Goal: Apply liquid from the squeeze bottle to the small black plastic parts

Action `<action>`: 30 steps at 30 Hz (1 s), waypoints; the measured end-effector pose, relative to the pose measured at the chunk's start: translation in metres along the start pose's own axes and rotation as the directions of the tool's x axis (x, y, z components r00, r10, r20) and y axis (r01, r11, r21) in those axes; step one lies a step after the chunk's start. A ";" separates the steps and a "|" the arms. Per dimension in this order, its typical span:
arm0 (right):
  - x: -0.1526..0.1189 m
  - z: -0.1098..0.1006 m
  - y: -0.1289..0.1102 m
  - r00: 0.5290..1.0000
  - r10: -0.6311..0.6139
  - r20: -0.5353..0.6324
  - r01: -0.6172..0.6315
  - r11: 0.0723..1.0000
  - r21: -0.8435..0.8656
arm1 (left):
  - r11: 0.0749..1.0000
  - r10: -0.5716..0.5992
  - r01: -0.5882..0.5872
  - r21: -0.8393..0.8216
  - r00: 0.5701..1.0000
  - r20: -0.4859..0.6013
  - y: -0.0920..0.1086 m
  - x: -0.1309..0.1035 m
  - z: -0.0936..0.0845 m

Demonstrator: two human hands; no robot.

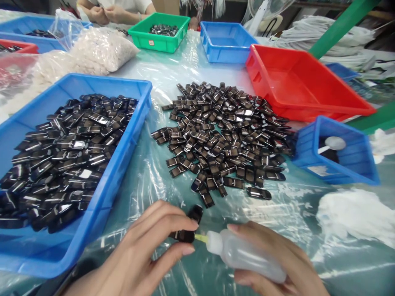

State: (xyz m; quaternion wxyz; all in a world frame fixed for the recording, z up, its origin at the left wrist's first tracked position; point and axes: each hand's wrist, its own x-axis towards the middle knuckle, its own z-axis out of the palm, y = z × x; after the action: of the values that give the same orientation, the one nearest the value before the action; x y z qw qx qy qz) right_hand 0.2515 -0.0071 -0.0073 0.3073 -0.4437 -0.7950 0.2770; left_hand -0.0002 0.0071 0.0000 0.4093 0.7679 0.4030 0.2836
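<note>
My left hand (145,242) pinches a small glossy black plastic casing (185,236) between thumb and fingers, just above the table. Directly behind it is a second black casing (196,212), close to my fingertips; whether they touch it I cannot tell. My right hand (274,250) is wrapped around a translucent squeeze bottle (247,253) with a white cap, tilted toward the left. The bottle's thin yellowish nozzle (201,238) meets the right end of the held casing. Beyond both hands lies a loose pile of similar casings (222,135).
A blue tray (123,164) of casings stands left. At right are a red tray (302,82), a small blue bin (348,164) holding a spoon, and crumpled white cloth (354,218). Farther back are a green tray (154,43), a blue tray (228,53), a filled bag (101,49) and another person's hands (108,14).
</note>
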 end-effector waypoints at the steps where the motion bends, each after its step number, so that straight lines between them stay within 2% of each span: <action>1: 0.000 0.000 0.000 1.000 0.005 0.003 -0.005 1.000 0.005 | 1.000 -0.007 0.007 0.002 1.000 -0.004 0.000 0.000 0.000; 7: -0.006 0.002 0.009 1.000 0.013 0.005 -0.013 1.000 -0.026 | 0.987 -0.158 0.158 0.025 0.987 -0.009 -0.002 -0.002 0.002; 13: -0.006 0.001 0.009 1.000 -0.024 -0.003 0.024 0.998 -0.058 | 0.989 -0.120 0.113 0.099 0.990 0.067 0.001 0.000 -0.003; 17: -0.008 0.000 0.008 1.000 -0.014 -0.002 0.014 0.996 -0.086 | 0.983 -0.130 0.119 0.137 0.988 0.079 0.004 0.001 -0.006; 23: -0.007 -0.005 0.006 0.999 0.005 0.038 -0.001 0.995 -0.100 | 0.981 -0.166 0.163 0.105 0.986 0.019 0.002 -0.003 -0.002; 30: -0.006 -0.009 0.005 0.995 -0.009 0.096 0.020 0.994 -0.109 | 0.991 -0.109 0.109 0.073 0.994 -0.003 -0.001 -0.005 0.000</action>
State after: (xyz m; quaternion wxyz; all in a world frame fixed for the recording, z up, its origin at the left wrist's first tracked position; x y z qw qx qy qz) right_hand 0.2627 -0.0082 -0.0066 0.2461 -0.4405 -0.8259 0.2513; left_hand -0.0029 0.0034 -0.0019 0.3960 0.7592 0.4544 0.2455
